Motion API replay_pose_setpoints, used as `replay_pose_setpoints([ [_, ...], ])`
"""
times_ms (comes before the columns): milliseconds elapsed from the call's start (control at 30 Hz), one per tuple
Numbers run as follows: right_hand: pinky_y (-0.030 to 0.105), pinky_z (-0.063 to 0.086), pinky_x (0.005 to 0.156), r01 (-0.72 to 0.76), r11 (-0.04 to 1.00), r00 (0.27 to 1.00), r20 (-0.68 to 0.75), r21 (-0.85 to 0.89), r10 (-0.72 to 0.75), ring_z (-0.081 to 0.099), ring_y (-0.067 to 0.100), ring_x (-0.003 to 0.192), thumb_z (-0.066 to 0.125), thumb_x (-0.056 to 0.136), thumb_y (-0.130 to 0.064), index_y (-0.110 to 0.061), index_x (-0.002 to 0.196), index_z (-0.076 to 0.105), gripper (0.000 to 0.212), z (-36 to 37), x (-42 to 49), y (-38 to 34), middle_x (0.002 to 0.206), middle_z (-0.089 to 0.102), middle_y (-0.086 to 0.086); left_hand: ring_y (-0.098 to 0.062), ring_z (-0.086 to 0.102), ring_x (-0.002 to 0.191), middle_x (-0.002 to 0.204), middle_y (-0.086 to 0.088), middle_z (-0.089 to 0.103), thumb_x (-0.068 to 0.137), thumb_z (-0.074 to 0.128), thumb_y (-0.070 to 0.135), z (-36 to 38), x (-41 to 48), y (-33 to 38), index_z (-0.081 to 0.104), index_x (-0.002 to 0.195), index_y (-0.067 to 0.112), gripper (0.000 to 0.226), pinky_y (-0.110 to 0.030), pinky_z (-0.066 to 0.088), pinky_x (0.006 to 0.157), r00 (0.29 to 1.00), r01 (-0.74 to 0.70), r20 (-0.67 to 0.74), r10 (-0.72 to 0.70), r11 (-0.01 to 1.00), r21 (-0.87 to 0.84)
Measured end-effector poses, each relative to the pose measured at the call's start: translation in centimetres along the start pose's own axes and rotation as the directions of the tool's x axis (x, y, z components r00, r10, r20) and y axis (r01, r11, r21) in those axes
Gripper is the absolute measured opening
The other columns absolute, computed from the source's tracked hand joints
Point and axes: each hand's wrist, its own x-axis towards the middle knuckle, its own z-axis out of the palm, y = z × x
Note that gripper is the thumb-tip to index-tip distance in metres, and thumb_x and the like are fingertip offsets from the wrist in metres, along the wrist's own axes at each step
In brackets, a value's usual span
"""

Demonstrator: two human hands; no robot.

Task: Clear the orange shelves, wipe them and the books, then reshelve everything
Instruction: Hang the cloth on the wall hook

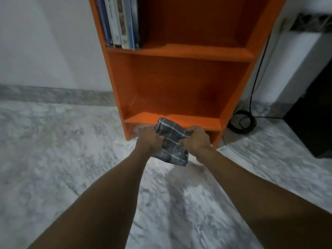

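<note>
Down in front of the orange shelf unit (179, 83), low by its bottom board (197, 120), I hold a grey checked cloth (172, 142) between both hands. My left hand (150, 139) has its fingers curled tight round the cloth's left side, and my right hand (195, 139) grips the right side the same way, knuckles up. Both arms are stretched out ahead of me. The cloth is folded into a thick wad. Its upper end shows against the front edge of the bottom board, though I cannot tell whether it touches the wood. Its lower end hangs below my hands, above the floor (62, 159).

One shelf up, the books (122, 22) stand upright in a tight row at the left end, pressed against the unit's left side wall with their spines facing me. Their tops run out of view. The right part of that shelf shows bare orange wood.

The floor is grey-white marble, and a white wall (45, 42) with a grey skirting strip runs behind the unit. Right of the unit, a black cable (241, 123) comes down the wall and lies coiled on the floor just beside the unit's right foot. A dark cabinet (312, 123) stands at the right edge.
</note>
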Motion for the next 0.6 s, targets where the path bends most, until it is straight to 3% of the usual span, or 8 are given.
replay_pose_setpoints([
  [200, 0.036, 0.055, 0.083, 0.076, 0.996, 0.997, 0.012, 0.040, -0.077, 0.066, 0.027, 0.094, 0.073, 0.073, -0.015, -0.026, 0.098, 0.061, 0.029, -9.5, -2.1, -21.9, 0.101, 0.068, 0.005, -0.033, 0.059, 0.102, 0.110, -0.010, 0.065, 0.095, 0.052, 0.020, -19.0, -1.3, 14.1, 0.059, 0.117, 0.015, 0.024, -0.036, 0.047, 0.089, 0.977, 0.044, -0.207, -0.052, 0.998, -0.047],
  [333, 0.041, 0.056, 0.082, 0.154, 0.986, 0.987, 0.028, 0.058, -0.156, 0.067, 0.028, 0.090, 0.074, 0.073, -0.016, -0.026, 0.081, 0.058, 0.020, -16.5, -5.8, -38.3, 0.095, 0.070, 0.005, -0.037, 0.058, 0.110, 0.117, -0.015, 0.066, 0.095, 0.050, 0.020, -33.9, -4.0, 24.4, 0.060, 0.120, 0.018, 0.027, -0.039, 0.046, 0.092, 0.947, 0.028, -0.319, -0.042, 0.999, -0.047],
  [533, 0.042, 0.058, 0.077, 0.256, 0.954, 0.963, 0.044, 0.154, -0.266, 0.067, 0.028, 0.084, 0.076, 0.074, -0.011, -0.025, 0.076, 0.056, 0.025, -27.2, -13.7, -61.9, 0.091, 0.068, 0.006, -0.028, 0.055, 0.092, 0.110, -0.009, 0.065, 0.098, 0.045, 0.022, -55.1, -9.0, 38.9, 0.060, 0.113, 0.022, 0.022, -0.034, 0.043, 0.079, 0.887, -0.004, -0.461, -0.029, 0.998, -0.069],
  [600, 0.043, 0.059, 0.075, 0.273, 0.935, 0.956, 0.049, 0.225, -0.291, 0.068, 0.028, 0.080, 0.076, 0.069, -0.009, -0.021, 0.075, 0.061, 0.020, -30.1, -16.3, -68.3, 0.088, 0.069, 0.006, -0.030, 0.058, 0.095, 0.109, -0.009, 0.066, 0.097, 0.044, 0.020, -61.2, -10.3, 42.4, 0.061, 0.111, 0.022, 0.022, -0.034, 0.043, 0.079, 0.866, -0.006, -0.500, -0.027, 0.998, -0.064],
])
